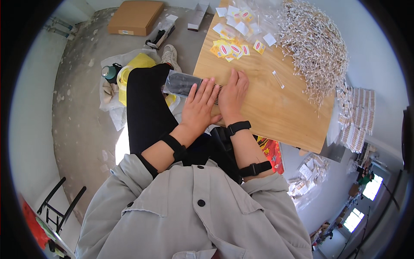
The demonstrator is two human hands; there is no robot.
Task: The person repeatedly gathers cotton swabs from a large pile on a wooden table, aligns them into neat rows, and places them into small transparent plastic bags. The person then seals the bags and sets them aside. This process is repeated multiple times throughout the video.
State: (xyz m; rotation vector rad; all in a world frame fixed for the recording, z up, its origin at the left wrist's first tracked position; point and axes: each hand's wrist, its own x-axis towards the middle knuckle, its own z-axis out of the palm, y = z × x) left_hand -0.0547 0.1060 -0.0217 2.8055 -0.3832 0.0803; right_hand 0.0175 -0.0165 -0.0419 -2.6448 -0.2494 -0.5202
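Note:
My left hand [199, 105] lies with its fingers stretched out and slightly spread over a clear plastic packet [172, 82] with a dark grey flat piece inside. The packet lies at the table's left edge and sticks out past it. Just to the right, my right hand [232, 96] rests on the tabletop with its fingers bent and pressed together. Whatever they hold, if anything, is hidden. Between the two hands shows a narrow dark-striped strip [219, 93], partly covered by both. A few loose cotton swabs [278, 79] lie on the wood to the right of my right hand.
On the wooden table [276, 116], a large heap of cotton swabs [315, 43] fills the far right. Yellow and white printed cards [230, 48] and clear bags [258, 17] lie at the back. Packed swab bundles [358, 116] stack beyond the right edge. A cardboard box [136, 18] sits on the floor.

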